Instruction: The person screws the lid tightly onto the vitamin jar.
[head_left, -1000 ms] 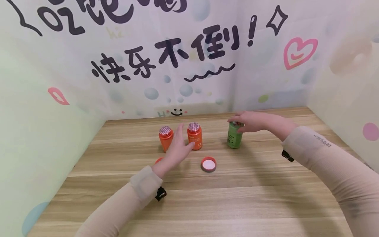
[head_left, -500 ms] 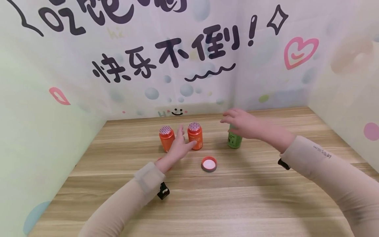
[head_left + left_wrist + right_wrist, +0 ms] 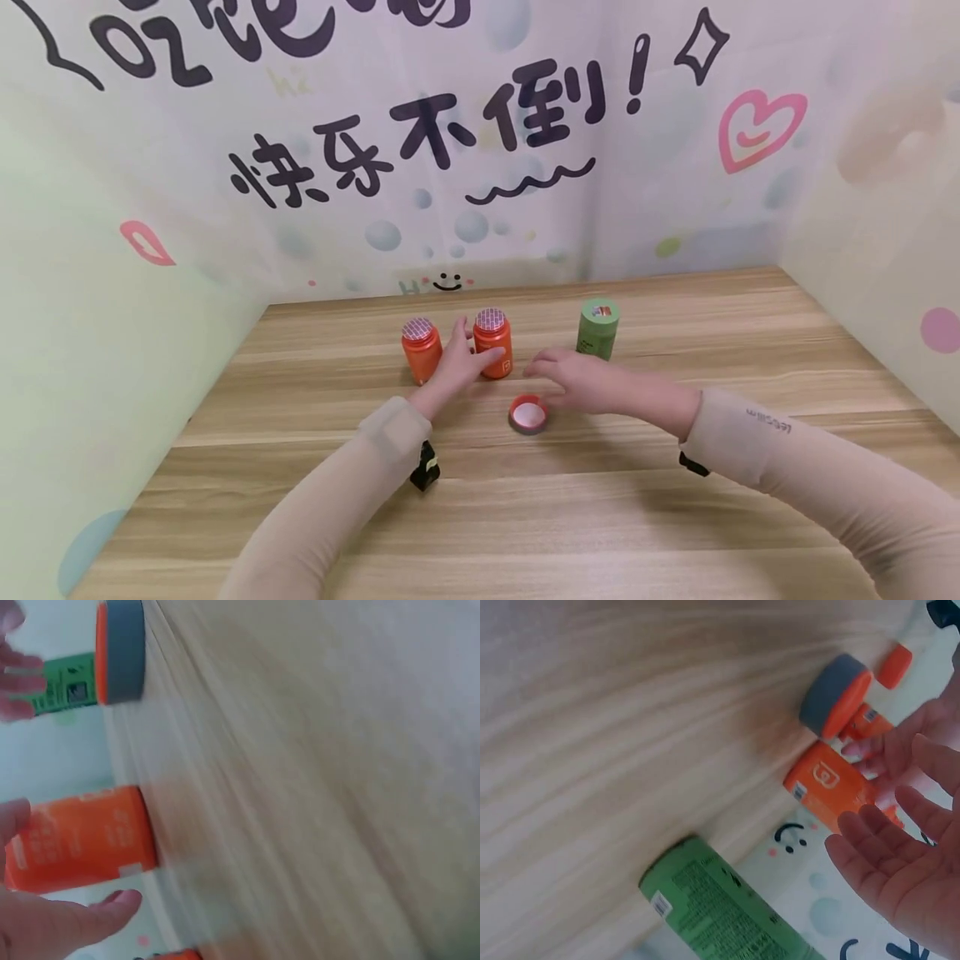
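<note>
My left hand point(image 3: 459, 365) is at the nearer side of the right-hand orange bottle point(image 3: 497, 354), thumb spread and fingers loosely apart. In the left wrist view a gap shows between the thumb and that bottle. A purple-white patterned seal tops it, as on the second orange bottle point(image 3: 422, 354) to its left. My right hand point(image 3: 588, 382), fingers loosely bent and holding nothing, hovers just right of an upturned cap point(image 3: 528, 417) with an orange rim, grey side and white inside. Behind that hand stands a green canister point(image 3: 598, 325), its lower part partly hidden.
A small orange-red piece point(image 3: 894, 666) lies beyond the cap in the right wrist view; in the head view my left arm covers that area. The wood-grain table point(image 3: 525, 533) meets a printed backdrop point(image 3: 360, 242) behind the bottles.
My right hand has left the top of the green canister and come left and nearer, over to the upturned cap. My left hand has shifted slightly right, its thumb now in front of the orange bottle.
</note>
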### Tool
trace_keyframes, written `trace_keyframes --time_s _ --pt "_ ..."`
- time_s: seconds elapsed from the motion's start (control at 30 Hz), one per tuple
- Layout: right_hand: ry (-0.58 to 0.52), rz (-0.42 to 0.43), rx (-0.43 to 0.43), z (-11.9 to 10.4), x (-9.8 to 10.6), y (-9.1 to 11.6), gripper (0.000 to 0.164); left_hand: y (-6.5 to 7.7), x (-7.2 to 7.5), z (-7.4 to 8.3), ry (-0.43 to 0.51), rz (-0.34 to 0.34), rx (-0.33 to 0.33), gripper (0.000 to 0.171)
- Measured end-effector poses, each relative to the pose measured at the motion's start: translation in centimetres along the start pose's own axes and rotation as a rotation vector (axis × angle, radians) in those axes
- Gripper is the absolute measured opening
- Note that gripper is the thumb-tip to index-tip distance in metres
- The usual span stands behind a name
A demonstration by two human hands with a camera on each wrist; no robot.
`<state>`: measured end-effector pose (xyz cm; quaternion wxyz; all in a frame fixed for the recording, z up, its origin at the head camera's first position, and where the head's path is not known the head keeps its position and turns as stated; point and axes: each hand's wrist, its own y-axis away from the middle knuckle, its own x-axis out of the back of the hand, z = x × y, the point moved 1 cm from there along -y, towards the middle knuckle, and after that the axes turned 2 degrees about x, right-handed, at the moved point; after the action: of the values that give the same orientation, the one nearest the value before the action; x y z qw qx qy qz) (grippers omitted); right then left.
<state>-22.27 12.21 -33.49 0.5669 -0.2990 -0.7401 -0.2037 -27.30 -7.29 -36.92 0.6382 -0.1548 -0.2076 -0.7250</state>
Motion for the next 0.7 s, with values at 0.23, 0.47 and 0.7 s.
trace_keyframes --time_s 0.23,0.47,0.7 --pt "-0.009 -0.045 0.023 -0.1 -1.6 0.1 0.046 -1.0 0.0 -0.6 -0.002 -0.041 -0.033 0.078" --pt "-0.005 -0.077 0.031 -0.1 -2.0 -0.3 0.051 -1.3 -0.1 -0.6 -0.042 -0.053 -0.032 0.067" --pt "-0.006 -0.139 -0.006 -0.3 -2.1 -0.6 0.054 -1.2 -0.1 -0.7 -0.055 -0.055 -0.045 0.066"
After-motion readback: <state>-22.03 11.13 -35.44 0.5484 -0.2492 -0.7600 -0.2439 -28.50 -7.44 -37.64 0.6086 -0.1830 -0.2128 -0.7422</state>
